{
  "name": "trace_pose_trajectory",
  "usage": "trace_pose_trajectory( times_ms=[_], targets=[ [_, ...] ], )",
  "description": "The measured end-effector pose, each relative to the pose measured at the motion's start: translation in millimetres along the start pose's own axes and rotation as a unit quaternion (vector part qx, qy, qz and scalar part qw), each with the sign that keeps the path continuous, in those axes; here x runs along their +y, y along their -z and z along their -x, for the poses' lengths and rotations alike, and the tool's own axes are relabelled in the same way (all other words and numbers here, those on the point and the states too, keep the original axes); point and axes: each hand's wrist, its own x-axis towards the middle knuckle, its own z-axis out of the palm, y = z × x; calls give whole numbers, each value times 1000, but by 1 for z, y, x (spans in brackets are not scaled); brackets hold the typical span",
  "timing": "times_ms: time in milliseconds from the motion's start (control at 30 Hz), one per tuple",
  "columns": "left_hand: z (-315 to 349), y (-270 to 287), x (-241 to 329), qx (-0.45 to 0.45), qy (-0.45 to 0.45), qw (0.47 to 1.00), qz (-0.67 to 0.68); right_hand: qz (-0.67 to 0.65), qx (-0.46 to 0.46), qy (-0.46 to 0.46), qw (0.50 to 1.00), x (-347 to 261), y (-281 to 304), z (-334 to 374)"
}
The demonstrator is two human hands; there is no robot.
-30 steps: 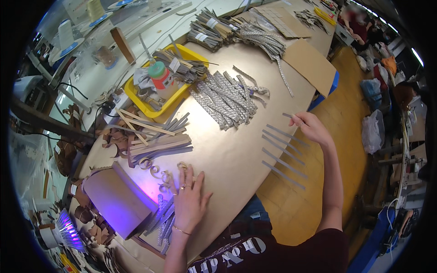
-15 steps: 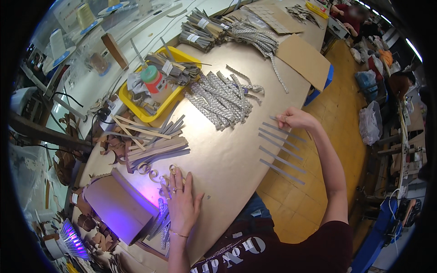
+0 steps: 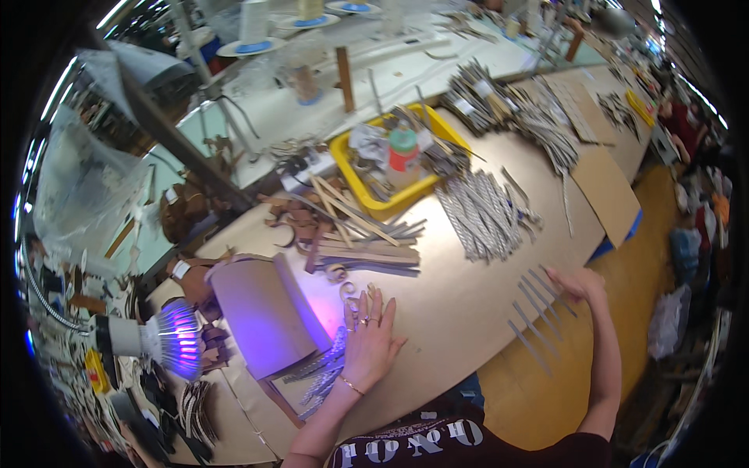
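My left hand (image 3: 373,339) lies flat on the table with its fingers stretched out, holding nothing. Its fingertips are by some small curled strips (image 3: 348,291), and silver braided strips (image 3: 321,381) lie beside its wrist. At the table's right edge my right hand (image 3: 579,285) is closed in a pinch at the end of a thin grey strip. Several such grey strips (image 3: 538,306) lie in a spaced row there, with their outer ends sticking out past the edge. A pile of silver braided pieces (image 3: 482,214) rests farther up the table.
A curved brown panel (image 3: 261,312) stands left of my left hand under a purple-lit lamp (image 3: 175,339). Flat strips (image 3: 367,253) lie behind it. A yellow tray (image 3: 374,204) holds a green-lidded jar (image 3: 403,156). Bundled strips (image 3: 477,97) and cardboard (image 3: 605,195) are at the far right.
The whole view has swung, so the table and both hands sit farther right and the lamp shows more fully. My left hand stays flat; my right hand stays at the end of the strip row.
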Motion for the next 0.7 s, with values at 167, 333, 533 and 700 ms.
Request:
trace_pose_trajectory(
  times_ms=[167,333,533,700],
  targets=[
    [7,13,-22,54,44,997,18,111,179,-94,973,42,8,12],
    [9,22,-23,120,24,992,43,-89,478,193,852,-47,24,43],
    [24,35,-6,158,-7,983,90,-179,314,597,716,-284,23,95],
    [51,36,-3,170,38,972,157,-165,285,552,766,-415,27,93]
  ],
)
